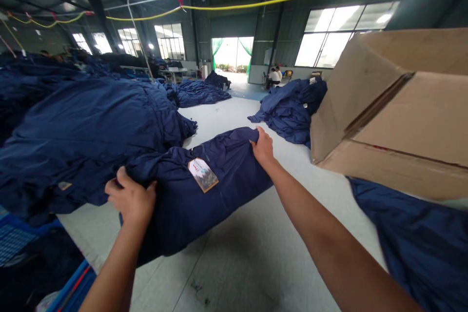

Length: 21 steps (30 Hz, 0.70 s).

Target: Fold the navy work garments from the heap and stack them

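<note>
The navy garment (pixel 234 180) hangs stretched between the person's two hands, near side sloping down over the worktop (pixel 234 273), with a dark shadow beneath it. To me it looks soft and fairly light, a limp fabric that will sag and crease wherever it isn't supported, but hardly fragile. The two ends of the upper edge seem the best places to take hold, well clear of the printed tag (pixel 204 175) that lies on the front. The right hand (pixel 263 147) has its grip closed on the far right corner, thumb and fingers pinching the cloth. The left hand (pixel 131 197) is at the other end, fingers spread and bent against the fabric; whether that grip is tight I cannot tell.

Just beyond the left hand a big pile of clothes (pixel 91 122) crowds in, so like in colour that the edges blur together. On the right, a cardboard box (pixel 413 117) limits the elbow room, with dark cloth (pixel 431 243) below it and a smaller heap (pixel 292 107) just behind. A blue crate (pixel 18 239) stands low at the left, beside the worktop.
</note>
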{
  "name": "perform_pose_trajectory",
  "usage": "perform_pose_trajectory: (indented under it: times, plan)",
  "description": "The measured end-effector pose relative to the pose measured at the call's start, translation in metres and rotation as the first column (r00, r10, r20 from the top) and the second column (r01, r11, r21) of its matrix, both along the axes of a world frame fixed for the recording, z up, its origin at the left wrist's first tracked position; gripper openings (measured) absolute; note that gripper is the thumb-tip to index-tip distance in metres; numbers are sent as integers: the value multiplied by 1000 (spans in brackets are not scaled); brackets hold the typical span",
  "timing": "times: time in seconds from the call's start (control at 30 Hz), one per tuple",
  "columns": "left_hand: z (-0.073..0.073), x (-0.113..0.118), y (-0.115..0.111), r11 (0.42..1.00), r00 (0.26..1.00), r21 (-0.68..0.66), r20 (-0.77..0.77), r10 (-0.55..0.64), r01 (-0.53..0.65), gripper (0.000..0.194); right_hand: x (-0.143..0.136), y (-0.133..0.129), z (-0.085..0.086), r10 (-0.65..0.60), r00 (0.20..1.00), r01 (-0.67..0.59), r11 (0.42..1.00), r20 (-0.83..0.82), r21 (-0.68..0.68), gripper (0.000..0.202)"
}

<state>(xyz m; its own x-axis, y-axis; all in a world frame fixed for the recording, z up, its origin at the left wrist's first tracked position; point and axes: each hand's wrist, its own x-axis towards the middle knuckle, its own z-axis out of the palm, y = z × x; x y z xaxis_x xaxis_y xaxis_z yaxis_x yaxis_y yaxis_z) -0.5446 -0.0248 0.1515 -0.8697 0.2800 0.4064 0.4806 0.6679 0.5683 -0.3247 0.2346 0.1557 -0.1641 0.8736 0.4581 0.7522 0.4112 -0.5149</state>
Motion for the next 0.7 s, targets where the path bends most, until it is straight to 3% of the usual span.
perform_pose_trajectory:
  times: [0.07, 0.2, 0.27, 0.43, 0.57, 0.63, 0.7]
  plan:
    - [-8, 13, 11, 987, 994, -159, -94, -50, 34, 83, -16, -6, -6, -63, 990, 69, 997, 125, -44, 58]
    - [-38, 44, 25, 841, 944, -482, -77, -321, 246, 51, -20, -33, -39, 155, 898, -96, 982, 411, -160, 43]
    - [-58, 47, 33, 796, 939, -530, 5, -343, 294, 50, -13, -37, -61, 188, 860, -70, 965, 475, -255, 48]
    - [-101, 18, 61, 800, 934, -484, 160, -318, 355, 54, -10, -9, -98, 283, 840, -70, 903, 464, -424, 58]
    - [-102, 1, 74, 794, 911, -453, 266, -314, 406, 56, -19, 6, -104, 349, 842, -110, 858, 412, -501, 59]
    - [-95, 9, 71, 818, 924, -434, 227, -306, 378, 54, -15, 2, -102, 353, 837, -123, 866, 418, -484, 58]
    - [-92, 32, 63, 846, 930, -391, 105, -351, 363, 50, 1, -9, -102, 350, 829, -163, 897, 437, -410, 55]
